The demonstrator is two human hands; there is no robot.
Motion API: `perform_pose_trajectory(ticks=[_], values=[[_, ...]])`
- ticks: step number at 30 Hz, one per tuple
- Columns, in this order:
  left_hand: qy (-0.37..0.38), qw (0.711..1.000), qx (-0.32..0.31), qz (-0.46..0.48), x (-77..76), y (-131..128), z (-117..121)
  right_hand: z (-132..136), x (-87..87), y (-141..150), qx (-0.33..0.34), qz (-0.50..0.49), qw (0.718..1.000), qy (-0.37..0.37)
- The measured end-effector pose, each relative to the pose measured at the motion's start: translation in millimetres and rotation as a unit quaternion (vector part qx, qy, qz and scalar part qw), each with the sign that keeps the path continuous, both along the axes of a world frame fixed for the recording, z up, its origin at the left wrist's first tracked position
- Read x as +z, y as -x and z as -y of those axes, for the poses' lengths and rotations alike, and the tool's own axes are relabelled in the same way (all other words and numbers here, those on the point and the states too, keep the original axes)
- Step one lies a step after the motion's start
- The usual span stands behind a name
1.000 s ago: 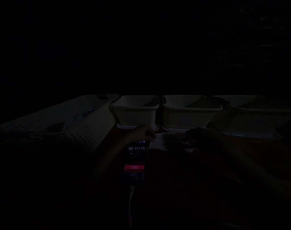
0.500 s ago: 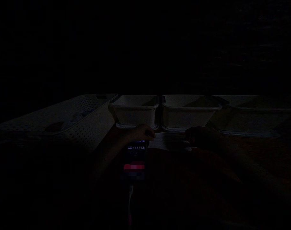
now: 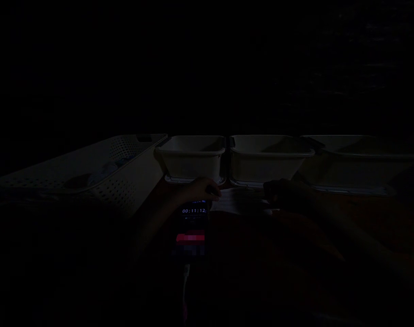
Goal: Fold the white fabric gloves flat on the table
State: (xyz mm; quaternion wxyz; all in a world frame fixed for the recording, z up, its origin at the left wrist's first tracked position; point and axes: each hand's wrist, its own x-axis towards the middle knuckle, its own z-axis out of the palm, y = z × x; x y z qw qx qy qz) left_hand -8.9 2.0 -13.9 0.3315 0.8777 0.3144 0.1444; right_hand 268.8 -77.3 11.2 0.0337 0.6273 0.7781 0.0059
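The scene is very dark. A flat, whitish, cloth-like piece (image 3: 239,201) lies low over the table, stretched between my two hands; its exact kind is too dark to tell. My left hand (image 3: 203,188) is closed, its fingers curled down and pinching the left end of the piece. At the right end, my right hand (image 3: 278,190) is closed on the piece too, mostly in shadow. Just below my left hand sits a lit phone (image 3: 190,229) showing a running-time display and a red bar.
Three pale bins stand in a row behind my hands: a left bin (image 3: 193,164), a middle bin (image 3: 268,168) and a right bin (image 3: 356,172). To the left is a perforated basket (image 3: 143,177) holding indistinct items. A white cable (image 3: 185,281) runs from the phone towards me.
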Motion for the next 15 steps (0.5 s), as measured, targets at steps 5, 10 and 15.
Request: perform_pose_trajectory(ticks=[5, 10, 15], values=[[-0.004, 1.0, 0.004, -0.005, -1.8, 1, -2, 6, 4.1, 2, 0.002, -0.006, 1.0, 0.002], [-0.021, 1.0, -0.009, -0.009, -3.6, 3, -5, 3, 0.3, -3, 0.012, -0.061, 0.998, -0.003], [-0.011, 1.0, 0.001, -0.007, -4.2, 2, -5, -7, -1.9, 0, 0.056, -0.107, 0.992, -0.027]])
